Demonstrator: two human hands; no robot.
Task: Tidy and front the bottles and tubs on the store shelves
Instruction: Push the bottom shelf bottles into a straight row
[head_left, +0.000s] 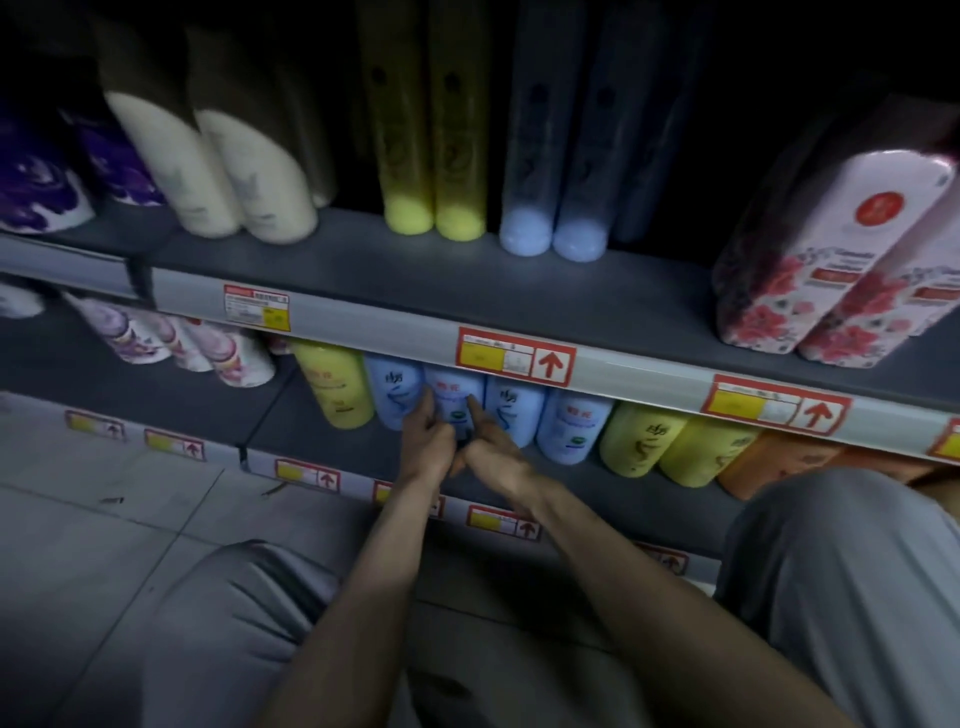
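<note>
A row of bottles stands on the bottom shelf (322, 447): one yellow bottle (335, 387), several light blue ones, then more yellow and an orange one to the right. Both hands are on the second light blue bottle (453, 392). My left hand (426, 447) grips its left side with the fingers against the label. My right hand (493, 452) presses its right side, index finger pointing up the front. The bottle's base is hidden behind my hands.
The shelf above (363, 254) carries cream, yellow and blue bottles, purple ones at the left and floral packs (810, 270) at the right. Its price rail (623, 364) overhangs the lower bottles. Pink-white bottles (228, 353) lie tilted at lower left. My knees flank my arms.
</note>
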